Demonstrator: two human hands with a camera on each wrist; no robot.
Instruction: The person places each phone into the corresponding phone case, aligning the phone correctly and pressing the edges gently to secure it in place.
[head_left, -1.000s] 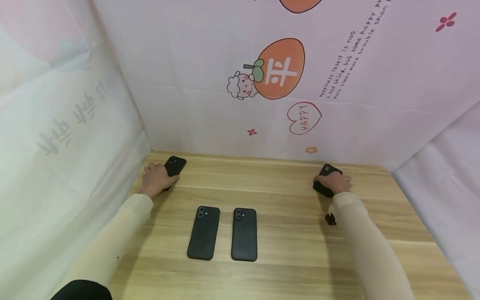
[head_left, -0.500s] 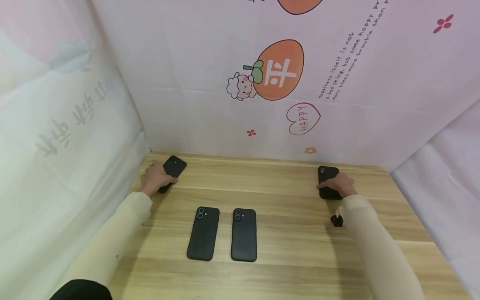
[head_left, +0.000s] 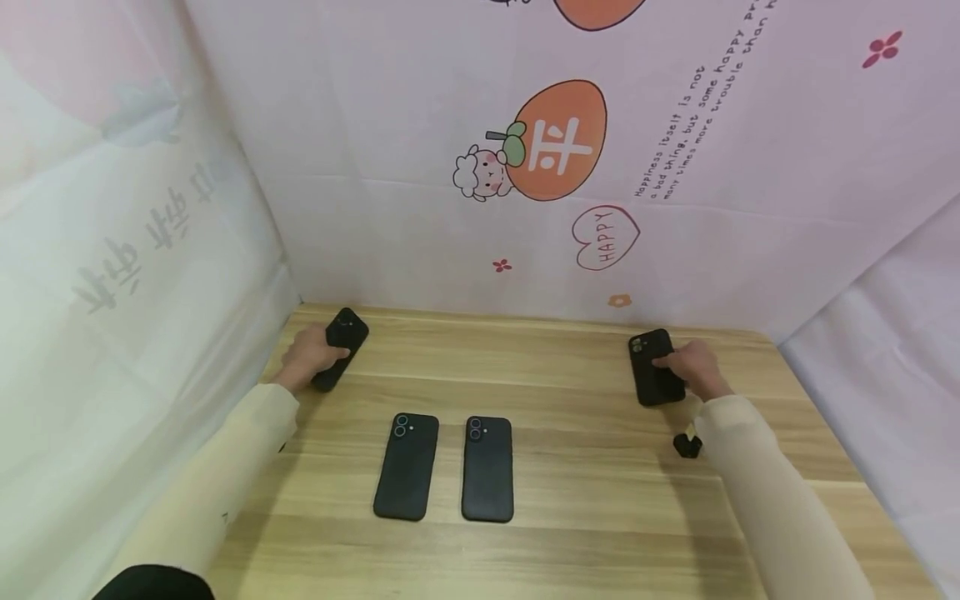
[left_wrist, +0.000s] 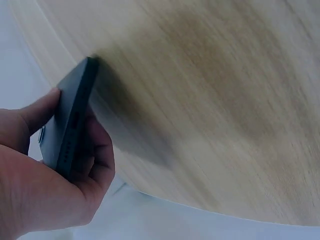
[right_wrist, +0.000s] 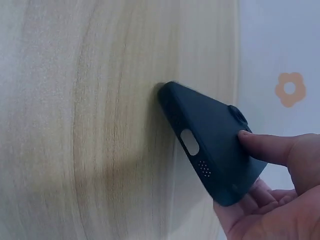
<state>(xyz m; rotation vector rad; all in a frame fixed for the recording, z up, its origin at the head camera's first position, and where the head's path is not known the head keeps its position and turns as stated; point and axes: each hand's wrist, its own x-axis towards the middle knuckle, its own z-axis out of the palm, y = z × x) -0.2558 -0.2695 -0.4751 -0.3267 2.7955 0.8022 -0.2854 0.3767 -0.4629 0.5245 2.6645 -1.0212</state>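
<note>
At the back left of the table, my left hand (head_left: 306, 357) grips a black phone case (head_left: 347, 333). In the left wrist view its thumb lies on the back, with the fingers curled beneath; the end with small holes shows. My right hand (head_left: 696, 367), at the back right, pinches another black phone case (head_left: 651, 367) by its side. The right wrist view shows this case tilted, with an oval port opening and speaker holes at the near end. Between the hands, nearer me, two similar black cases (head_left: 406, 467) (head_left: 487, 469) lie flat, camera rings up. Whether any contain phones I cannot tell.
The wooden table (head_left: 480, 358) meets a printed white cloth (head_left: 420, 225) behind and plain cloth at the sides. A small black piece (head_left: 686, 444) hangs beneath the right sleeve. Something dark and rounded (head_left: 153, 583) shows at the bottom left.
The right hand has shifted right, and its case has turned, showing more of its back. My left hand has moved slightly toward me and left, tilting its case. The two middle cases stay put.
</note>
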